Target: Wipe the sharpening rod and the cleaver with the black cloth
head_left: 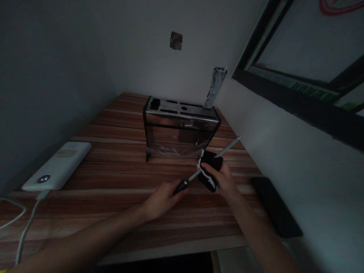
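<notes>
My left hand is closed around the dark handle of a narrow-bladed knife, whose pale metal tip points up and to the right. My right hand pinches a folded black cloth with a white edge around the middle of the blade. The cloth hides that stretch of metal. Just behind the hands stands a knife block with a slotted metal top and see-through front, some clear plastic film along its base. A wrapped, upright handle-like piece rises from its right end.
On the left of the striped wooden table lies a white power bank with a cable plugged in. A dark flat phone-like slab lies at the right edge by the wall. A dark-framed window is at upper right.
</notes>
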